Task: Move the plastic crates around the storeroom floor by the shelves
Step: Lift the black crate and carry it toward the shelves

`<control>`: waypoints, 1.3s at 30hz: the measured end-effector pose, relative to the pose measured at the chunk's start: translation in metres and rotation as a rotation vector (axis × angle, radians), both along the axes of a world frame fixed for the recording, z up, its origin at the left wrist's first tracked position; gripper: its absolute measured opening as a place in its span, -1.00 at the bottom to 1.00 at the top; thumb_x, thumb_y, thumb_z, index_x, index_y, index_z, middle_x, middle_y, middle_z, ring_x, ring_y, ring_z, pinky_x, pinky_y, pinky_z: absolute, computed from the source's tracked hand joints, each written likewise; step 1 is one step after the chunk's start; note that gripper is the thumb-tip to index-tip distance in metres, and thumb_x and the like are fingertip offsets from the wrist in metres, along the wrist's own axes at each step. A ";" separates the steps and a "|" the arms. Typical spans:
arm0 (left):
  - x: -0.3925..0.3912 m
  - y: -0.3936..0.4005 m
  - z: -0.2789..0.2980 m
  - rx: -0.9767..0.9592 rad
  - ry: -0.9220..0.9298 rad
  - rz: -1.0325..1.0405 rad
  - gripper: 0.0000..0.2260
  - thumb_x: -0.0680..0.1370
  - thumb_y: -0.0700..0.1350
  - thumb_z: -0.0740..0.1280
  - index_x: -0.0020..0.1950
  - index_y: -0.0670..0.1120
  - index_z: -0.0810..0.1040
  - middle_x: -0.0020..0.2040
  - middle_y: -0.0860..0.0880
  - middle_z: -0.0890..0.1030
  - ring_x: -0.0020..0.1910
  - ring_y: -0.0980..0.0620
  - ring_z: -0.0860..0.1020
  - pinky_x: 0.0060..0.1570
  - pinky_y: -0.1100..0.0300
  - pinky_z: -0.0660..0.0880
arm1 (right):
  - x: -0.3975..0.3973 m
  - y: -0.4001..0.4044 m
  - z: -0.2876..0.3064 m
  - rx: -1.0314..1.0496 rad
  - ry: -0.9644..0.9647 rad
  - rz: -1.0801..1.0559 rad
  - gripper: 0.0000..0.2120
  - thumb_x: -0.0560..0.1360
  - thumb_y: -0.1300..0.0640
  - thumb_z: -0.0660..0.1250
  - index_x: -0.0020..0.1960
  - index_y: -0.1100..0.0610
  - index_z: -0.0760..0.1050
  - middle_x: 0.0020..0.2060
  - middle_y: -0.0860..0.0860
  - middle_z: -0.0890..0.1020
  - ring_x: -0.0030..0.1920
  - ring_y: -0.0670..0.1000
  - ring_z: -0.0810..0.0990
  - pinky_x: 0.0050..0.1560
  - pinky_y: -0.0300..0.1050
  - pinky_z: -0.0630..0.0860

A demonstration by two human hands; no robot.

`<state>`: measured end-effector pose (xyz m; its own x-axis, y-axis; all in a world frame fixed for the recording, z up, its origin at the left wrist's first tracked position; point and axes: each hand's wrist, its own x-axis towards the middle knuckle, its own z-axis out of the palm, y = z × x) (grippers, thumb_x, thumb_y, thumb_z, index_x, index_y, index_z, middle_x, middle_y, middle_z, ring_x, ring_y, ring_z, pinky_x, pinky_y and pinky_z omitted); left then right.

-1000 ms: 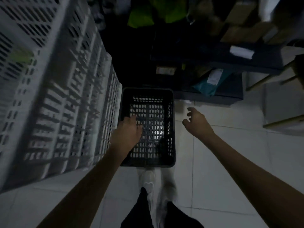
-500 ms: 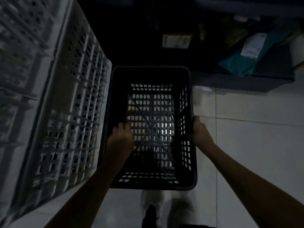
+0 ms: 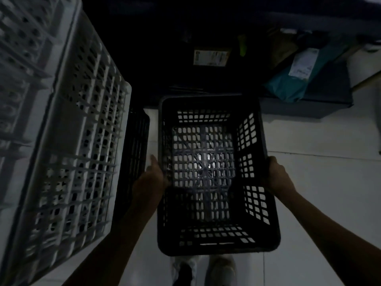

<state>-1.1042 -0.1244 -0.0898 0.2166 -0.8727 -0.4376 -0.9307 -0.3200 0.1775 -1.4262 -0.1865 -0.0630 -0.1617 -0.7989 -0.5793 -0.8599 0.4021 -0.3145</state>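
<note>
A black plastic crate (image 3: 216, 247) with perforated walls and an empty lattice bottom is in the middle of the view, above the white tiled floor. My left hand (image 3: 149, 182) grips its left rim and my right hand (image 3: 277, 177) grips its right rim. A second black crate (image 3: 135, 153) stands on the floor just to its left, mostly hidden by my left arm. A tall stack of white lattice crates (image 3: 68, 141) fills the left side.
A dark low shelf (image 3: 305, 104) runs across the back, holding a labelled box (image 3: 211, 56) and a teal parcel (image 3: 296, 79). White floor tiles (image 3: 329, 203) stretch to the right. My shoes (image 3: 206, 269) show below the held crate.
My right hand reached the crate's right rim and closed on it. With both hands on the rims the crate has come off the floor and shifted right, uncovering another black crate to its left.
</note>
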 end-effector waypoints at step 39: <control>-0.053 0.057 0.562 -0.086 0.165 -0.074 -0.70 0.59 -0.16 0.20 0.29 -0.24 0.38 0.11 -0.27 0.57 0.00 -0.22 0.58 -0.11 0.04 0.51 | -0.077 0.131 0.559 -0.269 -0.075 -0.149 -0.63 0.37 0.23 0.35 0.17 0.18 0.42 -0.04 0.19 0.64 -0.10 0.21 0.63 -0.07 0.18 0.62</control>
<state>-1.1576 -0.0672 0.4724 0.0816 -0.9193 -0.3850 -0.9072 -0.2285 0.3532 -1.5032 -0.0557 0.4959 -0.2535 -0.8958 -0.3651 -0.7681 0.4158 -0.4870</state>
